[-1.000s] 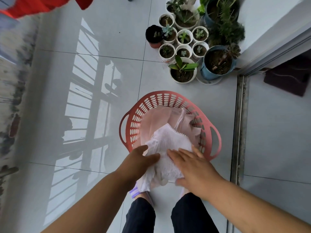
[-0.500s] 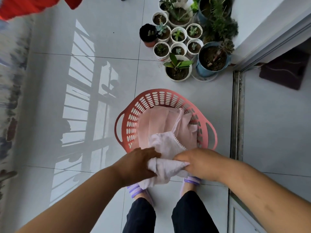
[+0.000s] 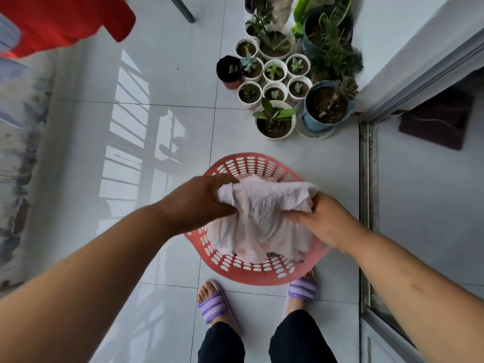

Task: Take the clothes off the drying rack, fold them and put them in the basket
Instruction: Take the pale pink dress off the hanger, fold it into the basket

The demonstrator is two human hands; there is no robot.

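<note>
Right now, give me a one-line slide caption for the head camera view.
Left hand and right hand grip a crumpled pale garment over the red basket, potted plants beyond.

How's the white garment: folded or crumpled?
Crumpled: the garment is bunched and wrinkled, gripped by left hand and right hand over the basket.

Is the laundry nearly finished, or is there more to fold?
Partly. A pink cloth already lies in the red plastic basket. The left hand and right hand grip a crumpled pale white garment over it, not neatly folded yet. A red garment hangs at the upper left, so more is left.
</note>
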